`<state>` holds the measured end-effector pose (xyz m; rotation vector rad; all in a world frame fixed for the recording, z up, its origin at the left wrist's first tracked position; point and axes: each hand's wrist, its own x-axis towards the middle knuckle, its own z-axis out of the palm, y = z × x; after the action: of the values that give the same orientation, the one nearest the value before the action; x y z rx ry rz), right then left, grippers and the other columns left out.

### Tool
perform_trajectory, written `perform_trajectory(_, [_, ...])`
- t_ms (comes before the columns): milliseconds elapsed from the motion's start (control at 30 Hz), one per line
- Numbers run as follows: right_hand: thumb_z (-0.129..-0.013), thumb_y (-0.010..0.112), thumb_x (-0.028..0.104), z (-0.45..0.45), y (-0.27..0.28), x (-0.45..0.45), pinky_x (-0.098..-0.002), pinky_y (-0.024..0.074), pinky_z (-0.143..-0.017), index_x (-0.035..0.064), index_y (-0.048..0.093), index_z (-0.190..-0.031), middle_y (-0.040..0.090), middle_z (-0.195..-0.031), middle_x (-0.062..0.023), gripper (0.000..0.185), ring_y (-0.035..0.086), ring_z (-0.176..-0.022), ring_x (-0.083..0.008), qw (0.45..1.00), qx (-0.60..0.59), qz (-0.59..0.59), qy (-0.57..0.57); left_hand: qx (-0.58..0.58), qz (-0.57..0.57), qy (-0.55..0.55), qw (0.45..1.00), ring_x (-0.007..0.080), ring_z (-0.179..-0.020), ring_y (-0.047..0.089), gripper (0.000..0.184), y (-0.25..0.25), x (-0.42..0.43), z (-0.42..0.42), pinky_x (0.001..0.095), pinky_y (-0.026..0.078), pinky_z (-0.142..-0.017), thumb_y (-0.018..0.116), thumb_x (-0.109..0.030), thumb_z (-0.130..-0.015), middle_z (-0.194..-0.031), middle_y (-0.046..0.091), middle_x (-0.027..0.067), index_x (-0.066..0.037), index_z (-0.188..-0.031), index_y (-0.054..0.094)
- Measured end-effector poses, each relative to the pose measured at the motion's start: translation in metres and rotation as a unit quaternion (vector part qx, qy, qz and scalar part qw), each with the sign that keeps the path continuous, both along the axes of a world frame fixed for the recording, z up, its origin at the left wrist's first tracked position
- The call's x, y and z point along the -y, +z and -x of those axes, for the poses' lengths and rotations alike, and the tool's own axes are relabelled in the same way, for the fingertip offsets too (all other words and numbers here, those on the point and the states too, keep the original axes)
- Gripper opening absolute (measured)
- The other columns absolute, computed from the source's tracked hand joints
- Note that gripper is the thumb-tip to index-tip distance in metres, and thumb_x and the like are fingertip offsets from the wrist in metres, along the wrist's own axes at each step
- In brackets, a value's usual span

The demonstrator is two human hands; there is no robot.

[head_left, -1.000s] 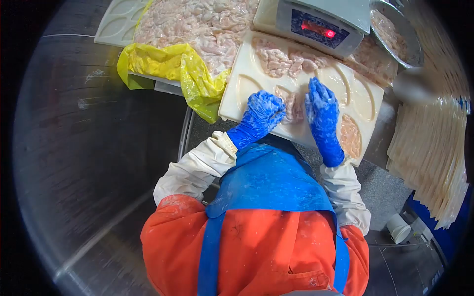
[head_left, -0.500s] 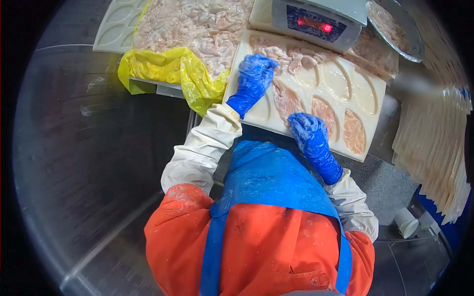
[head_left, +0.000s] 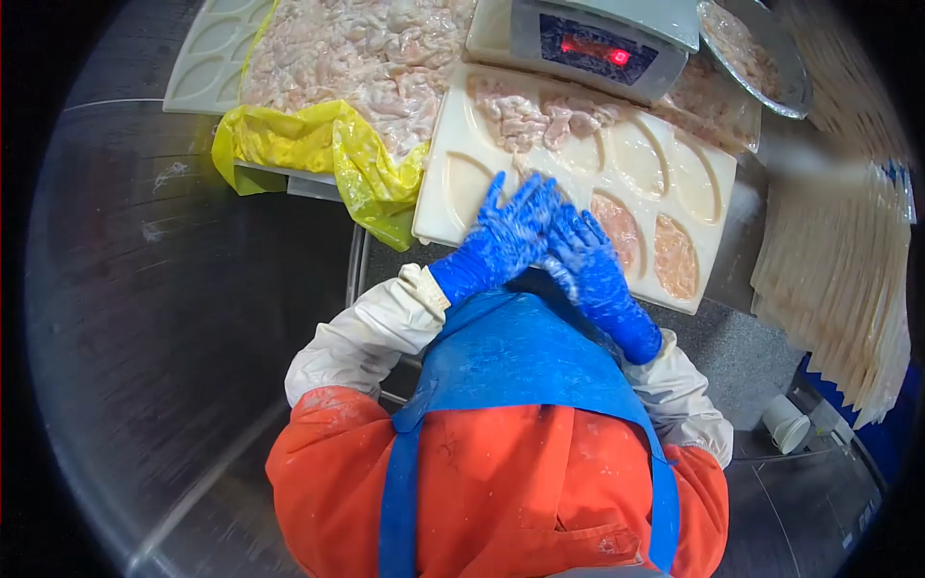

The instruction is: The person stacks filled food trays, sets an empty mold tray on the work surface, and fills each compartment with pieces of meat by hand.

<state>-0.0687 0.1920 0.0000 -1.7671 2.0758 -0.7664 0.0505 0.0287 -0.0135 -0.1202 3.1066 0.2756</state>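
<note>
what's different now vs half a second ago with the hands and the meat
The left hand came down toward the near edge of the white board and spread its fingers; the right hand uncurled beside it. They now hide most of the long meat piece. The loose meat and the two filled recesses look unchanged.

Up top sits the digital scale (head_left: 597, 85), red digits glowing on its dark display (head_left: 554, 43)! Just beside it, a metal bowl (head_left: 792, 111) tilts at the upper right. Below that, pale plastic sheets (head_left: 833, 289) fan out in a thick, rippling stack, and a white bucket (head_left: 786, 424) is down near the floor. Over left, scuffed dark metal (head_left: 164, 337) stretches wide, catching streaks of light.
</note>
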Motion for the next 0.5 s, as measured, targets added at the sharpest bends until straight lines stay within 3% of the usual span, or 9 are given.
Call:
perform_trajectory(33, [-0.095,0.055,0.029,0.012,0.008,-0.003,-0.0485,0.0354,-0.108,0.004,0.062,-0.124,0.058,-0.132,-0.0167,0.039,0.05,-0.127,-0.0343,0.998,0.059,-0.014,0.019,0.007,-0.014,-0.028,0.999,0.0257,-0.148,0.021,0.064,0.006,-0.004,-0.002,0.0592,0.004,-0.117,0.054,-0.038,-0.091,-0.157,0.029,0.0102,-0.014,-0.148,0.037])
perform_trajectory(67, [-0.094,0.058,0.025,0.026,0.003,-0.007,-0.0448,0.0421,-0.103,0.0034,0.064,-0.122,0.063,-0.125,-0.0171,0.036,0.058,-0.118,-0.0346,0.992,0.129,0.008,-0.008,-0.033,-0.053,-0.026,0.998,0.0272,-0.141,0.035,0.057,0.01,-0.003,0.001,0.0552,0.015,-0.117,0.06,-0.037,-0.089,-0.148,0.044,0.0107,-0.014,-0.14,0.049])
perform_trajectory(133, [-0.094,0.058,0.021,0.049,0.019,0.005,-0.0436,0.0436,-0.102,0.0024,0.063,-0.125,0.062,-0.127,-0.018,0.036,0.06,-0.115,-0.0364,0.987,0.109,0.031,-0.116,-0.121,-0.134,0.015,0.983,0.0281,-0.12,0.052,0.039,0.01,0.015,0.021,0.0503,0.033,-0.105,0.067,-0.034,-0.085,-0.125,0.061,0.0073,-0.014,-0.118,0.064])
perform_trajectory(167, [-0.094,0.059,0.02,0.064,0.02,0.018,-0.0428,0.0434,-0.102,0.0019,0.061,-0.126,0.06,-0.13,-0.0181,0.037,0.058,-0.117,-0.0362,0.988,0.054,0.078,-0.124,-0.132,-0.125,0.05,0.982,0.0285,-0.1,0.057,0.023,0.018,0.023,0.033,0.0465,0.041,-0.086,0.071,-0.031,-0.081,-0.102,0.066,0.0045,-0.015,-0.098,0.069])
perform_trajectory(233, [-0.094,0.059,0.021,0.087,0.025,0.054,-0.0421,0.0425,-0.103,0.0007,0.057,-0.131,0.055,-0.136,-0.0179,0.042,0.054,-0.123,-0.0353,0.979,-0.073,0.139,-0.132,-0.335,-0.093,0.155,0.925,0.03,-0.093,0.057,0.023,0.02,0.033,0.072,0.0465,0.041,-0.079,0.071,-0.035,-0.08,-0.094,0.063,0.0077,-0.015,-0.092,0.069])
perform_trajectory(300, [-0.093,0.059,0.024,0.103,0.011,0.084,-0.0423,0.0398,-0.106,0.0008,0.052,-0.135,0.049,-0.144,-0.016,0.049,0.048,-0.129,-0.0331,0.969,-0.197,0.079,-0.127,-0.231,-0.038,0.165,0.958,0.0316,-0.088,0.055,0.023,0.02,0.054,0.113,0.047,0.04,-0.077,0.071,-0.037,-0.078,-0.087,0.061,0.0095,-0.015,-0.084,0.066])
perform_trajectory(367, [-0.092,0.058,0.024,0.103,-0.001,0.083,-0.0422,0.0391,-0.107,0.0023,0.053,-0.135,0.049,-0.143,-0.0152,0.048,0.048,-0.129,-0.0327,0.969,-0.195,0.027,-0.152,-0.199,0.028,0.201,0.959,0.0323,-0.085,0.054,0.025,-0.02,0.076,0.138,0.0485,0.039,-0.073,0.07,-0.037,-0.077,-0.083,0.058,0.0105,-0.013,-0.076,0.063])
perform_trajectory(400, [-0.092,0.058,0.024,0.107,-0.005,0.082,-0.0422,0.0384,-0.108,0.0037,0.054,-0.134,0.05,-0.143,-0.0143,0.048,0.049,-0.129,-0.0323,0.965,-0.192,-0.029,-0.175,-0.28,0.003,0.187,0.942,0.0322,-0.081,0.054,0.024,-0.026,0.089,0.136,0.0485,0.039,-0.07,0.071,-0.035,-0.077,-0.079,0.058,0.0099,-0.013,-0.073,0.064])
perform_trajectory(500, [-0.091,0.059,0.021,0.114,-0.017,0.042,-0.0405,0.0432,-0.103,0.0093,0.063,-0.126,0.054,-0.139,-0.0122,0.037,0.053,-0.124,-0.0332,0.95,-0.245,0.013,-0.194,-0.262,-0.119,0.197,0.937,0.028,-0.07,0.058,0.028,-0.022,0.111,0.122,0.0452,0.045,-0.067,0.072,-0.034,-0.08,-0.066,0.058,0.0099,-0.011,-0.066,0.063])
